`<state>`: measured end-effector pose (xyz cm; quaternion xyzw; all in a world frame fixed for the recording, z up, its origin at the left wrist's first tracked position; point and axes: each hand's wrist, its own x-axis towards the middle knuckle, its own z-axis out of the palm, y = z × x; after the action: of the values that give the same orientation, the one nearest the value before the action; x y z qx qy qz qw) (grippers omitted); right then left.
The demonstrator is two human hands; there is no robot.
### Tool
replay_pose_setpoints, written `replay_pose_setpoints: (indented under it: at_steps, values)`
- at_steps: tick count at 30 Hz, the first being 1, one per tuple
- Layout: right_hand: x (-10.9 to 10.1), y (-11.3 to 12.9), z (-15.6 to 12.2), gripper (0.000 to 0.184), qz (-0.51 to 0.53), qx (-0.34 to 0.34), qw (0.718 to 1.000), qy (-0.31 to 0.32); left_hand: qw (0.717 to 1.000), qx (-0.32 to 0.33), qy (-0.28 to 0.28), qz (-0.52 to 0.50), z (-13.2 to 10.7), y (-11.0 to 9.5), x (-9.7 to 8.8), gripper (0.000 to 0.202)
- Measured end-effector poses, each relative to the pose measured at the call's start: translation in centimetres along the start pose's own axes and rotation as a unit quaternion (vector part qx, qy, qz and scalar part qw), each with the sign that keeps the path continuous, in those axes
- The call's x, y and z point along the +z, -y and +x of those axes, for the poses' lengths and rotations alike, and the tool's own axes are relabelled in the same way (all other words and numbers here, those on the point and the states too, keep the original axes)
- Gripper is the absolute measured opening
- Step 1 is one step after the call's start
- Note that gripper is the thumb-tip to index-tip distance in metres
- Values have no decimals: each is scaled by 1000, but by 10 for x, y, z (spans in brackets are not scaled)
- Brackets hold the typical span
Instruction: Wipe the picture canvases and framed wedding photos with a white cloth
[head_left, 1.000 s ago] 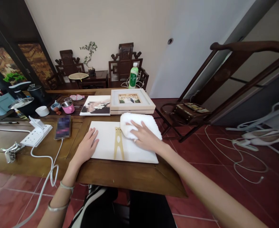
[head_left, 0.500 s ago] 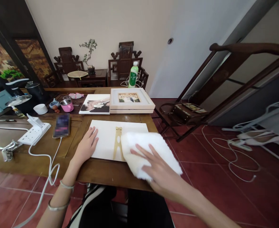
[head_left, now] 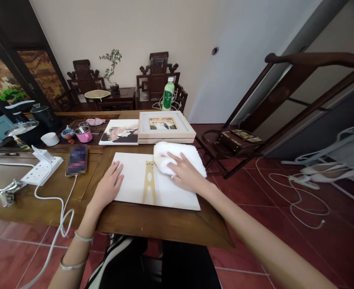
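A flat white panel (head_left: pixel 129 180), like the back of a picture frame, lies on the wooden table with a gold A-shaped stand (head_left: pixel 149 188) flat on its middle. My left hand (head_left: pixel 108 185) rests with fingers outstretched along the panel's left edge. A fluffy white cloth (head_left: pixel 192 154) sits bunched over the panel's far right corner. Pressing into it, my right hand (head_left: pixel 184 172) grips it with bent fingers; part of the cloth overhangs the panel's edge.
Behind the panel lie a photo print (head_left: pixel 121 132) and a boxed frame (head_left: pixel 166 134), with a green bottle (head_left: pixel 168 94) beyond. A phone (head_left: pixel 76 160), power strip (head_left: pixel 43 170) and pink cup (head_left: pixel 83 135) are left. A chair (head_left: pixel 225 146) holding a bag stands right.
My right hand has slid the cloth away from me, from the panel's near right side to its far right corner. The left hand stays in place on the panel.
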<state>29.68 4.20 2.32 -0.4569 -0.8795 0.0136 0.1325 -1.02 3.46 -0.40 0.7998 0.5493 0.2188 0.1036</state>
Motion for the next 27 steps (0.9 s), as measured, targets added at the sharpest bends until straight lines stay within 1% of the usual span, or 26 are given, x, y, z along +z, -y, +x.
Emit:
replay_pose_setpoints:
  at_steps: [2,3,5,7,11,13,14,15,17,22,25,27]
  values:
    - [1,-5,12,32,-6,15,1000,0,1000,-2,-1,-1,0,0,0,50]
    - [0,-4,14,32,-7,19,1000,1,1000,-3,-2,-2,0,0,0,50]
    - [0,5,7,33,-4,17,1000,4,1000,-4,-2,0,0,-1,0,50]
    - [-1,23,-13,32,3,9,1000,8,1000,-4,-2,4,0,-1,0,50]
    - [-3,69,-73,27,22,-23,999,9,1000,-5,3,14,0,-1,0,50]
    - [-3,83,-96,24,31,-43,999,3,1000,-2,4,17,0,-1,1,51]
    - [-3,86,-102,23,34,-52,998,-1,1000,-1,4,19,0,0,1,51]
    - [-3,86,-106,23,34,-59,998,-5,1000,1,6,20,0,0,0,51]
    - [-3,79,-104,25,32,-71,997,-9,1000,6,11,24,0,1,0,52]
    - [-5,51,-81,33,32,-79,996,4,999,15,12,31,1,4,0,51]
    - [-10,40,-70,34,48,-83,995,16,999,14,2,37,2,6,2,49]
    - [-13,31,-59,34,68,-72,995,27,999,15,-3,40,2,7,2,48]
